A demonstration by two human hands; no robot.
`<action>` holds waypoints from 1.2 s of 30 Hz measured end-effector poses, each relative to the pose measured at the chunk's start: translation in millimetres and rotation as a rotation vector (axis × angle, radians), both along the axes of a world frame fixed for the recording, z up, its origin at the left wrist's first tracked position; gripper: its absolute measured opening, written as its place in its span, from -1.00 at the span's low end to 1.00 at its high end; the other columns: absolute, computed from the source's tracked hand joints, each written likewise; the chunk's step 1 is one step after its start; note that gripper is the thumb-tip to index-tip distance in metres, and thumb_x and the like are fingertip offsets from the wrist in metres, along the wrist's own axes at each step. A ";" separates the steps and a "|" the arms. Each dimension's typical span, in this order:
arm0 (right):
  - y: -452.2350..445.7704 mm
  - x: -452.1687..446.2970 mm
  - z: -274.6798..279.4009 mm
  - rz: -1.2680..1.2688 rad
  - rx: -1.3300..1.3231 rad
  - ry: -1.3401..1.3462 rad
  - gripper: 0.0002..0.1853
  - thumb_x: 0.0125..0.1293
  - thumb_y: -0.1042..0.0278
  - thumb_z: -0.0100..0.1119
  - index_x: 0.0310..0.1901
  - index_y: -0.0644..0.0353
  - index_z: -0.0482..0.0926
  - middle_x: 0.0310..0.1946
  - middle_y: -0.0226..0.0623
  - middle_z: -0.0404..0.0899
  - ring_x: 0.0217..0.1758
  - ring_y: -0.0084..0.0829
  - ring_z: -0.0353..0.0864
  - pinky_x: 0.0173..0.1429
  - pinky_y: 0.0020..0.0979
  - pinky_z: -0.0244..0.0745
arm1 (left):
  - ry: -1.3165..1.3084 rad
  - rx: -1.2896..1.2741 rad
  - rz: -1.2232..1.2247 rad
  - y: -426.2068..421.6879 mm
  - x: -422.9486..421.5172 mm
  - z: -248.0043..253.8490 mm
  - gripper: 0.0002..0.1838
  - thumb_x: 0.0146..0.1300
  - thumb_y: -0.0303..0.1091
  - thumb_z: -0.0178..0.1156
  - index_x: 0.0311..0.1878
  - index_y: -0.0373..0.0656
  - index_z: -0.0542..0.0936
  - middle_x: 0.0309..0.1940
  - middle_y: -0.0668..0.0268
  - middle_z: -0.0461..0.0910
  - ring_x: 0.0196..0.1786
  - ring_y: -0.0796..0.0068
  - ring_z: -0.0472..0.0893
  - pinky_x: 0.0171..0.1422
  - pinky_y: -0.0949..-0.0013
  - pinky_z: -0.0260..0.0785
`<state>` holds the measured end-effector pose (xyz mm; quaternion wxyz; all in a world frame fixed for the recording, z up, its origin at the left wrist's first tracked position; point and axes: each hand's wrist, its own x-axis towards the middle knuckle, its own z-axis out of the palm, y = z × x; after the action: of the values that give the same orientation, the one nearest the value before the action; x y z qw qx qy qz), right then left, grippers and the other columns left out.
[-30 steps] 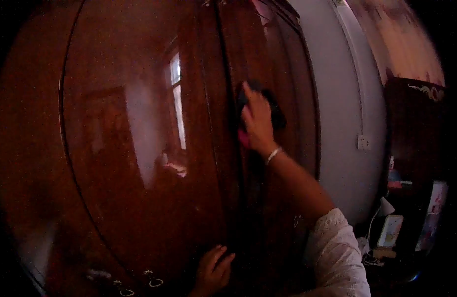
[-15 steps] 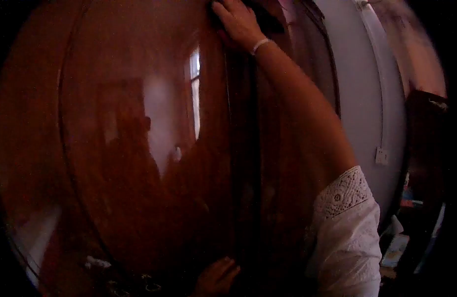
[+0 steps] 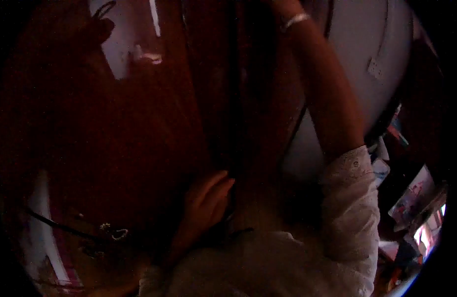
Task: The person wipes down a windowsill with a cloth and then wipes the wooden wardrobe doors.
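Reaching up along the right edge of a broad, glossy, red-brown wooden cabinet front [image 3: 134,133], the right hand [image 3: 286,7] is cut off by the top of the view, so I cannot tell how open it is or what it holds. A thin, pale bracelet [image 3: 295,20] circles its wrist, below which hangs a white sleeve with a patterned cuff [image 3: 349,166]. The left hand [image 3: 207,199] sits low before the cabinet front, near a dark vertical seam, its fingers loosely bent and partly open; its palm is hidden, and contact with the wood is unclear. Toward the cabinet front's lower left corner shows a small, pale, curling ornament [image 3: 119,233]. Beyond its right edge stands a grey wall [image 3: 359,37] bearing a white rectangular socket [image 3: 375,68].
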<state>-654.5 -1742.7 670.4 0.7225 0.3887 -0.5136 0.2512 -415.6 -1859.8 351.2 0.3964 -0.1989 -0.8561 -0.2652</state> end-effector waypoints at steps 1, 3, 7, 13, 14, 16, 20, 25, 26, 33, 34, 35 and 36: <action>-0.3 8.5 -21.9 0.164 0.009 -0.167 -0.31 0.41 0.00 0.08 0.49 -0.06 0.11 0.48 -0.06 0.08 0.42 0.12 0.17 0.42 0.08 0.08 | -0.140 0.100 -0.085 4.6 -1.5 -5.6 -0.71 0.31 -0.39 0.17 0.09 -0.16 0.58 0.11 0.12 0.54 0.13 0.09 0.56 0.21 0.14 0.42; -0.1 14.9 -73.6 0.247 -0.026 -0.301 -0.27 0.41 -0.04 0.06 0.49 0.06 0.08 0.47 -0.05 0.11 0.45 0.10 0.13 0.47 0.04 -0.02 | -0.291 0.195 -0.108 16.1 -9.3 -16.3 -0.67 0.34 -0.37 0.15 0.15 -0.17 0.52 0.14 0.10 0.52 0.15 0.10 0.54 0.23 0.14 0.40; 11.1 42.0 -187.9 0.167 -0.062 -0.540 -0.21 0.37 -0.19 -0.02 0.49 0.07 0.07 0.44 0.01 0.17 0.48 0.12 0.09 0.51 0.07 -0.13 | -0.627 0.612 -0.284 36.4 -22.2 -54.6 -0.53 0.41 -0.30 0.10 0.33 -0.20 0.33 0.22 0.11 0.46 0.25 0.21 0.48 0.32 0.18 0.32; 3.7 69.6 -386.5 0.164 -0.041 -0.976 -0.03 0.27 -0.25 0.07 0.52 0.16 -0.08 0.48 0.09 0.00 0.48 0.28 -0.02 0.53 0.18 -0.30 | -0.839 1.079 -0.433 30.3 -37.9 -105.3 -0.44 0.49 -0.08 -0.07 0.40 -0.23 0.23 0.27 0.19 0.42 0.32 0.34 0.39 0.43 0.24 0.18; 2.8 79.7 -414.2 0.177 -0.054 -1.060 -0.05 0.29 -0.22 0.06 0.52 0.16 -0.08 0.50 0.07 -0.04 0.48 0.27 -0.03 0.53 0.16 -0.29 | -0.854 1.067 -0.440 29.3 -39.1 -110.8 -0.44 0.49 -0.08 -0.07 0.40 -0.23 0.23 0.27 0.19 0.42 0.32 0.34 0.39 0.43 0.24 0.18; 1.1 103.5 -459.0 0.251 -0.143 -1.273 -0.13 0.38 -0.14 0.00 0.53 0.15 -0.12 0.53 0.03 -0.10 0.52 0.23 -0.08 0.55 0.10 -0.28 | -1.088 1.319 -0.514 27.9 -36.1 -125.6 -0.42 0.50 0.00 -0.13 0.40 -0.22 0.25 0.28 0.20 0.40 0.31 0.34 0.40 0.41 0.24 0.19; 15.2 107.0 -489.4 0.480 -0.361 -1.535 -0.19 0.45 -0.10 -0.09 0.54 0.13 -0.16 0.55 -0.02 -0.16 0.57 0.14 -0.18 0.57 0.04 -0.27 | -1.244 1.221 -0.509 33.0 -31.9 -164.5 -0.43 0.51 0.01 -0.13 0.38 -0.21 0.29 0.28 0.19 0.39 0.30 0.31 0.40 0.39 0.23 0.21; 29.0 44.2 -472.5 0.491 -0.543 -1.458 -0.25 0.50 -0.08 -0.18 0.55 0.07 -0.17 0.57 -0.10 -0.23 0.61 0.03 -0.33 0.58 -0.03 -0.28 | -1.202 1.203 -0.291 29.1 -23.3 -192.4 -0.47 0.47 -0.05 0.01 0.35 -0.17 0.31 0.26 0.18 0.39 0.27 0.27 0.43 0.37 0.20 0.26; 32.8 33.3 -467.5 0.487 -0.554 -1.451 -0.25 0.50 -0.08 -0.18 0.55 0.07 -0.17 0.57 -0.10 -0.23 0.61 0.03 -0.33 0.58 -0.03 -0.28 | -1.207 1.191 -0.296 25.3 -22.7 -197.7 -0.47 0.47 -0.05 0.01 0.35 -0.17 0.31 0.26 0.18 0.39 0.27 0.27 0.43 0.37 0.20 0.26; 65.1 -28.5 -440.3 0.470 -0.598 -1.444 -0.27 0.51 -0.11 -0.19 0.55 -0.05 -0.17 0.56 -0.02 -0.22 0.61 0.01 -0.24 0.58 -0.03 -0.25 | -1.212 1.174 -0.232 36.9 -23.4 -179.4 -0.45 0.48 -0.08 0.00 0.38 -0.22 0.29 0.32 0.16 0.37 0.30 0.25 0.42 0.38 0.15 0.27; 70.4 -37.0 -438.2 0.453 -0.599 -1.466 -0.28 0.51 -0.11 -0.19 0.55 -0.06 -0.17 0.55 0.01 -0.21 0.60 0.01 -0.20 0.58 -0.03 -0.20 | -1.222 1.137 -0.225 41.5 -28.0 -170.1 -0.45 0.48 -0.07 0.00 0.38 -0.22 0.29 0.32 0.16 0.37 0.31 0.25 0.42 0.38 0.15 0.28; 74.5 -45.4 -438.3 0.455 -0.598 -1.477 -0.28 0.51 -0.11 -0.19 0.55 -0.06 -0.17 0.55 0.01 -0.21 0.60 0.01 -0.20 0.58 -0.03 -0.20 | -1.227 1.143 -0.215 43.2 -32.2 -171.3 -0.45 0.48 -0.07 0.00 0.38 -0.22 0.29 0.32 0.16 0.37 0.31 0.25 0.42 0.38 0.15 0.28; 76.8 -51.9 -440.6 0.490 -0.587 -1.407 -0.27 0.51 -0.10 -0.17 0.55 -0.06 -0.16 0.55 0.03 -0.20 0.59 0.01 -0.15 0.57 -0.04 -0.15 | -1.238 1.145 -0.190 43.8 -35.5 -178.4 -0.44 0.48 -0.06 -0.01 0.37 -0.23 0.30 0.32 0.15 0.37 0.31 0.26 0.42 0.38 0.15 0.27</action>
<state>-706.3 -1665.9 229.8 0.2261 0.0348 -0.6617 0.7140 -451.1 -1816.0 172.8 -0.1284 0.1423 -0.6321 -0.7508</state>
